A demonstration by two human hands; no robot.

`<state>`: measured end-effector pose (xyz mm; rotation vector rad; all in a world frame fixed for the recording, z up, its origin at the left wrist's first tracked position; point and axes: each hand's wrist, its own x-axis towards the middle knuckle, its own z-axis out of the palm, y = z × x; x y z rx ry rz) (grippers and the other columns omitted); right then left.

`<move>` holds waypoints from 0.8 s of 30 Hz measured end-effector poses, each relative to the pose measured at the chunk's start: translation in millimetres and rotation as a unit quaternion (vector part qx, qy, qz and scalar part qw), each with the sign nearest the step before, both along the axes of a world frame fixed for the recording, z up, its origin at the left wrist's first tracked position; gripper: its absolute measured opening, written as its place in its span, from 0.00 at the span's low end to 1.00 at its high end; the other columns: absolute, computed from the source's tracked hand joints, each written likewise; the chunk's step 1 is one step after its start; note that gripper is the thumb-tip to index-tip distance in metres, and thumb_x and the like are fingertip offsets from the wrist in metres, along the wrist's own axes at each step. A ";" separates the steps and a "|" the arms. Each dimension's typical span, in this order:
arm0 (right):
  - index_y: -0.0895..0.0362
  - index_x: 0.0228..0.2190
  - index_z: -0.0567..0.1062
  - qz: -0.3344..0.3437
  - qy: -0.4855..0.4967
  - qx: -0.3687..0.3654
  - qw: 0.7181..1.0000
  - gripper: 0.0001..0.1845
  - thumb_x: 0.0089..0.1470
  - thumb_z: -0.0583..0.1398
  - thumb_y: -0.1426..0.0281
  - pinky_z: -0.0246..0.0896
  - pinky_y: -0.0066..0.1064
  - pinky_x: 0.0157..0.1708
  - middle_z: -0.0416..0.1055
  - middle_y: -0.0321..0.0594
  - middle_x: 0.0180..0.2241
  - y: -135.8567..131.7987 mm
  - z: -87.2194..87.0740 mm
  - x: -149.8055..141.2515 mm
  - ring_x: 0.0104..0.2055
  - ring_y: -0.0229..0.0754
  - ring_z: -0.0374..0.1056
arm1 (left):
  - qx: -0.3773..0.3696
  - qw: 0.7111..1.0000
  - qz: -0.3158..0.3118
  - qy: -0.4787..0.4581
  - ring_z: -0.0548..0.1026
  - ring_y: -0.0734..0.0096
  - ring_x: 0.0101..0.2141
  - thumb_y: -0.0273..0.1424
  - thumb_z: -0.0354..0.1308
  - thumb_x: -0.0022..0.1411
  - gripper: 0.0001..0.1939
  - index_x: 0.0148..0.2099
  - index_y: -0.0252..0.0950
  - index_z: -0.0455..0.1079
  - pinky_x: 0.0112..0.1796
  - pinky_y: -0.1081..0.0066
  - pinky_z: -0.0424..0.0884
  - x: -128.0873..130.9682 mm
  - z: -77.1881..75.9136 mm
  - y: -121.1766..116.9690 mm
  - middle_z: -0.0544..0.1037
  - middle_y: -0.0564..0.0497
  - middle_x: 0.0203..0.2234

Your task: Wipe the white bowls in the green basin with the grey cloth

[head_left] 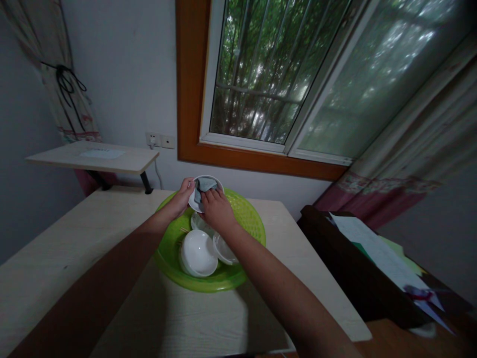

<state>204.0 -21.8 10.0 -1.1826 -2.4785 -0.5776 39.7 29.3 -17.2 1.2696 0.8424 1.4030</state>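
My left hand (pixel 182 196) grips the left rim of a white bowl (pixel 196 204), which is tilted so its inside faces me. Inside that bowl my right hand (pixel 218 210) presses a grey-green cloth (pixel 205 185), its fingers closed over the cloth's lower edge. Both hands are above a green plastic basin (pixel 252 214). An upturned white bowl (pixel 199 252) lies in the basin, nearest to me. Beside it, partly behind my right wrist, is a clear-looking bowl (pixel 223 248). Another glassy dish (pixel 199 222) shows below the held bowl. Chopstick tips (pixel 184 230) stick out at the left.
The basin stands on a pale wooden table (pixel 276 238). A small raised shelf (pixel 130 158) stands at the back left, by a wall socket (pixel 152 139). To the right, papers (pixel 372 243) lie on a dark brown surface (pixel 335 263) beside the table. A window is behind.
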 end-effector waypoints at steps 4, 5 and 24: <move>0.62 0.50 0.74 -0.016 -0.032 -0.015 0.999 0.14 0.67 0.55 0.71 0.63 0.43 0.52 0.74 0.54 0.49 -3.2 4.7 -2.9 0.49 0.52 0.68 | -0.002 1.000 0.018 -0.014 0.70 0.69 0.31 0.51 0.56 0.64 0.24 0.55 0.44 0.61 0.31 0.72 0.67 -1.9 4.3 0.3 0.73 0.53 0.35; 0.61 0.48 0.75 -0.013 -0.044 -0.018 0.999 0.13 0.68 0.54 0.72 0.63 0.43 0.50 0.75 0.53 0.47 -3.9 5.2 -3.1 0.48 0.51 0.69 | -0.002 1.000 0.023 -0.017 0.70 0.69 0.30 0.51 0.56 0.64 0.24 0.55 0.44 0.61 0.30 0.72 0.67 -2.5 5.0 0.5 0.72 0.53 0.35; 0.59 0.40 0.81 0.057 -0.064 0.038 0.996 0.11 0.67 0.57 0.73 0.40 0.49 0.72 0.77 0.47 0.42 7.8 9.1 14.3 0.55 0.49 0.67 | -0.020 0.996 0.026 -0.083 0.72 0.71 0.32 0.43 0.64 0.59 0.21 0.50 0.43 0.62 0.31 0.73 0.70 -18.9 6.9 8.8 0.72 0.54 0.35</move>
